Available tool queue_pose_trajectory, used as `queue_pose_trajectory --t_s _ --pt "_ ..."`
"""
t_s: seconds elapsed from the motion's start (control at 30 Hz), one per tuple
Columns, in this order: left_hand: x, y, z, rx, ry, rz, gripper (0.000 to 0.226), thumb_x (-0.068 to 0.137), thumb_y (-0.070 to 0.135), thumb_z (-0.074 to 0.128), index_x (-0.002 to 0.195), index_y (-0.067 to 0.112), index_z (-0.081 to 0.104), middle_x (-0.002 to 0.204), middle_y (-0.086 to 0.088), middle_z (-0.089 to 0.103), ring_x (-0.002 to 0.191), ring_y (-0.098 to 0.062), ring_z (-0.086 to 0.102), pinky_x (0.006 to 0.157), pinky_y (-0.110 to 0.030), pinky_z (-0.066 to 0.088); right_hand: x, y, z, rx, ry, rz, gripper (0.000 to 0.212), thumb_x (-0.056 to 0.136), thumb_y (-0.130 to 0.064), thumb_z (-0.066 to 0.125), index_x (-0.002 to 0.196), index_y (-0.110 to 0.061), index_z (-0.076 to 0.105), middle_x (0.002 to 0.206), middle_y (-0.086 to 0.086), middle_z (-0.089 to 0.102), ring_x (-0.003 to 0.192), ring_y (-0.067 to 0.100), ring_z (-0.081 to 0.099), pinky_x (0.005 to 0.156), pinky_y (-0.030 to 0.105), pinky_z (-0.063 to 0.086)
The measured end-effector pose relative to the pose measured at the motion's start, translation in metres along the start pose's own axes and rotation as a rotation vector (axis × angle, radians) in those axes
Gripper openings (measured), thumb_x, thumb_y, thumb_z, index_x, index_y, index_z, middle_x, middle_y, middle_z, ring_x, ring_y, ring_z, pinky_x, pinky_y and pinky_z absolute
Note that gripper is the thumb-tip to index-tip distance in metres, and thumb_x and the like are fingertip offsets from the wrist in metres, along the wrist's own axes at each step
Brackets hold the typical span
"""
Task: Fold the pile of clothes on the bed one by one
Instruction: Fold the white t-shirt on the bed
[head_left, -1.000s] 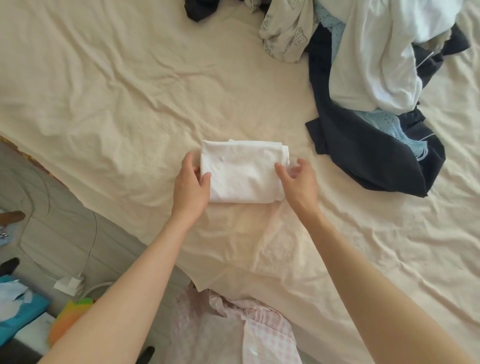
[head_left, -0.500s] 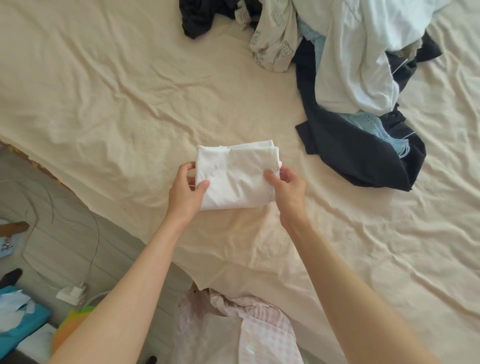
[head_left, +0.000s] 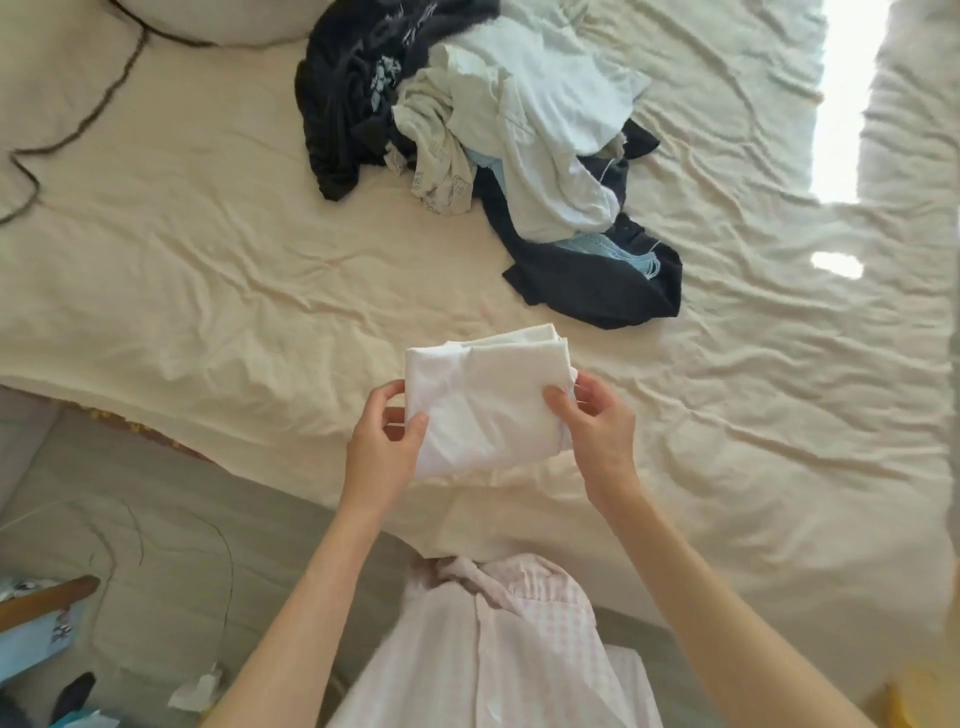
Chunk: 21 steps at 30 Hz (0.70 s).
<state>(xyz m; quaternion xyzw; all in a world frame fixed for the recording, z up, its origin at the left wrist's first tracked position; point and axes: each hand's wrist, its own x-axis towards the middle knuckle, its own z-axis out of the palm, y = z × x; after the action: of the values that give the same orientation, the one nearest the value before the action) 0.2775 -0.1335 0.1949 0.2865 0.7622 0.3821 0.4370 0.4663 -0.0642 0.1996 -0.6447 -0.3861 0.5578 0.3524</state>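
The folded white garment (head_left: 488, 400), flat on the bed (head_left: 208, 270) a second ago, is now lifted. It is pinched by the left hand (head_left: 384, 447) and right hand (head_left: 597, 426) (thumbs on top); the pile of clothes (head_left: 498, 145) is untouched.

Bright daylight, soft feed.
I see a blown-out sun strip (head_left: 844, 93) on the bed (head_left: 208, 270) at upper right; wide-angle bending at edges, slight blur overall.

Smooth matt white cloth bundle (head_left: 488, 395) over wrinkled, matt cream cotton bedsheet (head_left: 208, 291).
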Motion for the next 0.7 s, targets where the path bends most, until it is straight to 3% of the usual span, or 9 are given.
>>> queue_pose_trajectory --t_s 0.2,0.3,0.43,0.53,0.7 --pt "-0.072 0.022 0.027 0.109 -0.169 0.1 0.027 0.09 0.02 0.06 0.11 0.036 0.05 0.086 0.011 0.061 0.078 -0.004 0.059 0.062 -0.017 0.042 -0.079 0.011 -0.083 0.106 0.115 0.041 0.018 0.084 -0.014 0.07 0.1 -0.02 0.067 0.09 0.001 0.071 0.08 0.011 0.067 0.066 0.021 0.053" --pt "-0.11 0.04 0.058 0.134 -0.266 0.147 0.027 0.09 0.021 0.059 0.113 0.035 0.051 0.089 0.008 0.062 0.08 -0.007 0.06 0.063 -0.019 0.044 -0.111 0.009 -0.141 0.133 0.151 0.038 0.019 0.083 -0.016 0.071 0.096 -0.027 0.065 0.084 -0.005 0.07 0.071 0.003 0.067 0.056 0.014 0.049" --pt "-0.173 0.065 0.124 0.158 -0.422 0.23 0.027 0.091 0.023 0.058 0.114 0.035 0.05 0.093 0.005 0.062 0.084 -0.012 0.061 0.068 -0.026 0.051 -0.151 0.009 -0.239 0.189 0.273 0.015 0.021 0.08 -0.016 0.074 0.093 -0.029 0.064 0.08 -0.008 0.07 0.069 0.002 0.067 0.056 0.016 0.05" --pt "-0.223 0.08 0.186 0.167 -0.518 0.292 0.026 0.092 0.025 0.058 0.113 0.036 0.05 0.094 0.003 0.063 0.085 -0.013 0.063 0.071 -0.03 0.055 -0.18 0.019 -0.319 0.258 0.371 0.016 0.027 0.079 -0.018 0.074 0.104 -0.022 0.065 0.09 -0.003 0.071 0.079 0.011 0.069 0.065 0.024 0.053" --pt "-0.308 0.083 0.299 0.164 -0.607 0.276 0.028 0.092 0.022 0.057 0.117 0.032 0.051 0.094 -0.002 0.063 0.084 -0.017 0.062 0.064 -0.023 0.049 -0.22 0.045 -0.448 0.283 0.482 -0.006 0.021 0.08 -0.015 0.073 0.094 -0.027 0.064 0.086 -0.004 0.071 0.073 0.009 0.069 0.06 0.024 0.054"
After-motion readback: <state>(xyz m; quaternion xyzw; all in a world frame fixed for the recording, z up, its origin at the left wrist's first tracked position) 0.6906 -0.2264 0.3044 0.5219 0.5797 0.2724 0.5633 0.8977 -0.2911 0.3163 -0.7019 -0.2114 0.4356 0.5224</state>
